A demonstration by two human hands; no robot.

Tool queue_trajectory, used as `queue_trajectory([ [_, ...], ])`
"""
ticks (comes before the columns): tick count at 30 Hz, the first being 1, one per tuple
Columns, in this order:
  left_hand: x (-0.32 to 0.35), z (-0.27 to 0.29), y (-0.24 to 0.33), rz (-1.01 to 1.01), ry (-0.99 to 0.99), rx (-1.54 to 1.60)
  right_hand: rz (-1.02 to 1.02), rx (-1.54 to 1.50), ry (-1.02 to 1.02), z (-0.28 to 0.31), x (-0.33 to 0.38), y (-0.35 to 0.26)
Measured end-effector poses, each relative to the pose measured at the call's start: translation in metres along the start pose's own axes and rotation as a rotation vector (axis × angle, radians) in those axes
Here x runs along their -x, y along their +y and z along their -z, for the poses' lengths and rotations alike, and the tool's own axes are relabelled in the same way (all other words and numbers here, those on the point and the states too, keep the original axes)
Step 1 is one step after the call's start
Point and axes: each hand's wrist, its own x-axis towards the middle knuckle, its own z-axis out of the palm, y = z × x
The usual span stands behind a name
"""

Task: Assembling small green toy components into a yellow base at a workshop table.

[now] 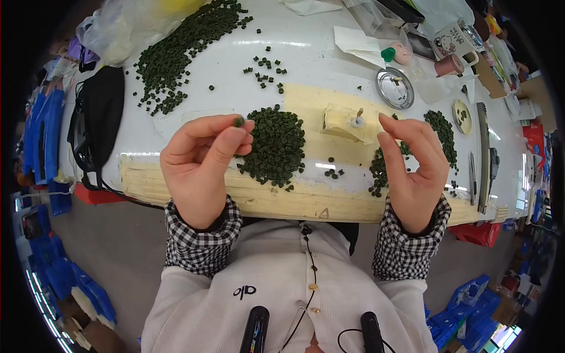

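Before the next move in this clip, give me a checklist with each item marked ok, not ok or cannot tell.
1. Left hand pinches one small dark green piece at its fingertips: ok.
2. Right hand is free of any piece: ok, fingers open, nothing seen in them.
3. Small pale block with an upright pin stands uncovered between the hands: ok.
4. Middle pile of green pieces lies close to the left hand: ok.
5. Piece is turned the right way: cannot tell, too small.
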Motion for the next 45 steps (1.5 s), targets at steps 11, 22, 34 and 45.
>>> queue_trajectory([
  [11, 0.003, 0.024, 0.004, 0.022, 0.11, -0.034, 0.174, 0.211, -0.05, -0.025, -0.025, 0.008],
  [22, 0.011, -0.024, -0.01, 0.257, -0.34, -0.034, 0.187, -0.172, 0.072, 0.009, -0.015, -0.029],
  [34, 0.013, -0.04, -0.017, 0.258, -0.388, 0.024, -0.121, -0.551, -0.286, -0.002, -0.004, -0.028],
  [45, 0.013, -0.036, -0.016, 0.294, -0.428, 0.048, -0.05, -0.487, -0.252, -0.004, -0.004, -0.028],
])
